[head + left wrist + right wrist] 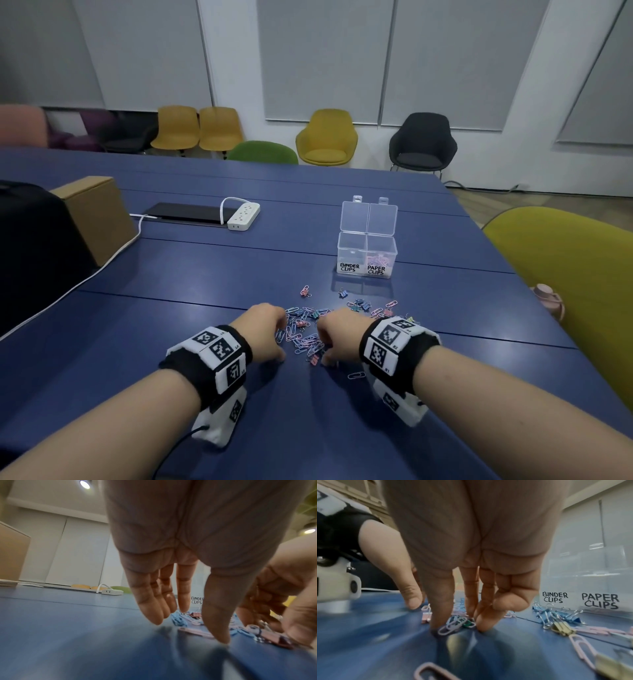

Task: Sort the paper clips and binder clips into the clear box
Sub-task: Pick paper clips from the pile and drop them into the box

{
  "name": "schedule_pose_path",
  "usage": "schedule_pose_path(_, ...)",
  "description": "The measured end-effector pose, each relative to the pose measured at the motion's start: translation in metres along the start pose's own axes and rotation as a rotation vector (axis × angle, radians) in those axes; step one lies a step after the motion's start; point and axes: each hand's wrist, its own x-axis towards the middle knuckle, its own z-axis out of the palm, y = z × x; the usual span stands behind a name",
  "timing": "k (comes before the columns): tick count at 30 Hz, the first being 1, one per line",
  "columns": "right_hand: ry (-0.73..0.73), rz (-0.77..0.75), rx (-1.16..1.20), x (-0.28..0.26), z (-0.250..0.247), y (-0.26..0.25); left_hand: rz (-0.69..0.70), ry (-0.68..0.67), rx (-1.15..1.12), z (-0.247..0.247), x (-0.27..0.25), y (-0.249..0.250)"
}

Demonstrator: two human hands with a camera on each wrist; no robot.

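The left hand rests loose beside the clips. The right hand presses straight fingers onto them. The box sits beyond.

Hand-lettered labels on the clear box.
The front wall of the left compartment reads "BINDER CLIPS" in black capitals on two lines; the front wall of the right compartment reads "PAPER CLIPS" in the same hand. The wristbands carry black-and-white square code markers with small characters beside them, too small to read.
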Motion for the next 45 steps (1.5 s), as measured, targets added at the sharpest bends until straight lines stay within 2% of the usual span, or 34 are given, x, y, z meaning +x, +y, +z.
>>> schedule_pose_path(4,0.036,0.052,-0.039,0.006,0.001,-0.003,-0.02,0.026,-0.017,0.004,-0.003,0.003)
schedule_pose_path(13,0.008,0.166,0.044,0.003,0.007,0.012,-0.049,0.036,-0.053,0.001,0.003,0.011)
schedule_pose_path(18,-0.001,0.176,0.07,0.007,0.011,0.018,-0.071,0.036,-0.063,0.002,0.011,0.012)
schedule_pose_path(27,-0.127,0.237,0.174,0.01,0.0,0.024,-0.086,0.079,-0.082,0.01,0.018,0.007)
schedule_pose_path(34,-0.087,0.263,0.281,0.002,0.001,0.03,-0.067,0.09,-0.027,0.013,0.016,0.007)
schedule_pose_path(36,-0.051,0.269,0.403,-0.001,0.002,0.032,-0.062,0.083,-0.031,0.012,0.016,0.008)
schedule_pose_path(39,-0.006,0.313,0.806,-0.01,0.005,0.043,-0.076,0.073,-0.042,0.013,0.016,0.008)
schedule_pose_path(45,0.095,0.217,1.566,-0.029,0.011,0.066,-0.091,-0.017,-0.071,0.016,0.02,0.011)
